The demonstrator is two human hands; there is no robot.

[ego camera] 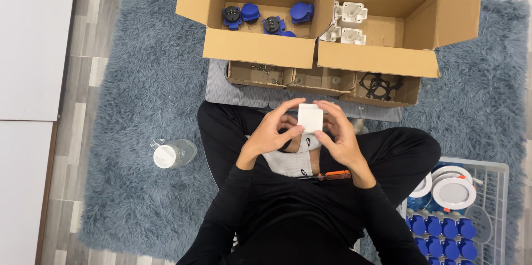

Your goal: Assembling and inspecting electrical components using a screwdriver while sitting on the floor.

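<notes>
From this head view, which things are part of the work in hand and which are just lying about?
In hand: small white square plastic housing, held by left hand and right hand.

Lying about: clear plastic bottle with white cap; orange-handled screwdriver; white wire basket.

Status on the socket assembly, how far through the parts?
Done: rows of blue sockets fill the white wire basket. In hand: left hand and right hand hold a white square plastic housing. Left: a few blue sockets in the left cardboard box and white housings in the right cardboard box.
</notes>
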